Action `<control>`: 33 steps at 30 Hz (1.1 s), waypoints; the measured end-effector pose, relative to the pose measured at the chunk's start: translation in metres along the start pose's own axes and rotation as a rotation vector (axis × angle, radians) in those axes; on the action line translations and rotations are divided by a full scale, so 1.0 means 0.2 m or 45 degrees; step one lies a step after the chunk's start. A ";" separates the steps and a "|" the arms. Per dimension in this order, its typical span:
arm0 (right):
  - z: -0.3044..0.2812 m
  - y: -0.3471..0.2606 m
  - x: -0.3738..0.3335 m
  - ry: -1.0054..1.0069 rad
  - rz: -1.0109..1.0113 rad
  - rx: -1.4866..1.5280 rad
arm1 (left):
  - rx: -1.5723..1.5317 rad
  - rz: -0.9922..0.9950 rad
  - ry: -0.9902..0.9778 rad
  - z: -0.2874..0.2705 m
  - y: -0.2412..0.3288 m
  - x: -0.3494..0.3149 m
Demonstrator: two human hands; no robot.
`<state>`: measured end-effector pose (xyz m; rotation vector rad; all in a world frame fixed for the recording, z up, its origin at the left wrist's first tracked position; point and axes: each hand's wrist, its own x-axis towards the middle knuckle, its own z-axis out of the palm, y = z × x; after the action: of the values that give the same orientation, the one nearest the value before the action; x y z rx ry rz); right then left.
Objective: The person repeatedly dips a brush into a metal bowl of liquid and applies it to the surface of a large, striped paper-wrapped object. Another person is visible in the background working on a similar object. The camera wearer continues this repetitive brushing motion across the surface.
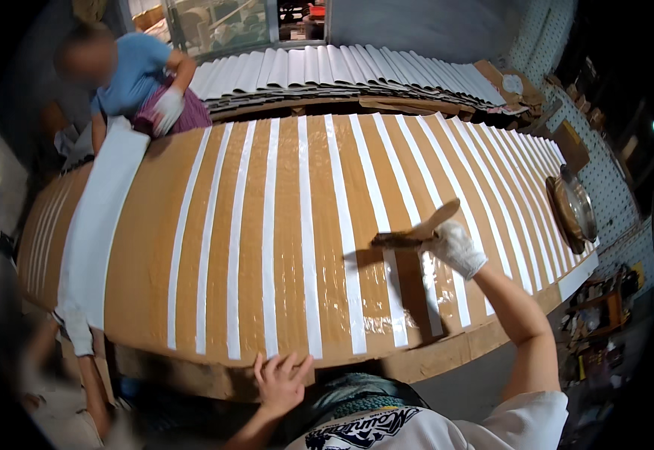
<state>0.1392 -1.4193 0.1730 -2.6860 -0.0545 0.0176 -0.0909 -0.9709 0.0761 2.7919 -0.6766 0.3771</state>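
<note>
My right hand (455,249), in a white glove, grips a wide flat brush (405,238) with a pale wooden handle. The brush is over the brown sheets (285,225), right of the table's middle, and casts a dark shadow; I cannot tell whether its bristles touch. White strips (308,225) run between the brown bands, and the middle bands shine as if wet. My bare left hand (282,382) is open, fingers spread on the table's near edge. A round metal bowl (578,204) stands at the right end.
A co-worker in a blue shirt (143,71) stands far left, and another person's gloved hand (78,330) is near left; a long white sheet (102,221) lies between them. Behind the table is a stack of white sheets (342,67). Tools and clutter (600,322) sit at the right.
</note>
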 end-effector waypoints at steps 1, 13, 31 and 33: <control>-0.03 -0.05 0.10 0.070 -0.006 0.030 | 0.005 -0.013 -0.027 0.00 0.00 0.00; 0.05 0.21 1.47 0.384 -0.309 -0.069 | 0.146 0.034 -0.335 0.03 0.00 0.02; -0.20 0.18 2.18 0.050 -0.351 0.270 | 0.159 -0.090 -0.474 0.06 0.09 -0.14; -0.12 0.22 2.22 -0.016 -0.353 0.015 | 0.187 -0.016 -0.563 0.09 0.08 -0.27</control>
<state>0.5846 -1.4504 0.1732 -2.6430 -0.4280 -0.0507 -0.1407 -0.9689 0.0451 3.0470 -0.7446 -0.2124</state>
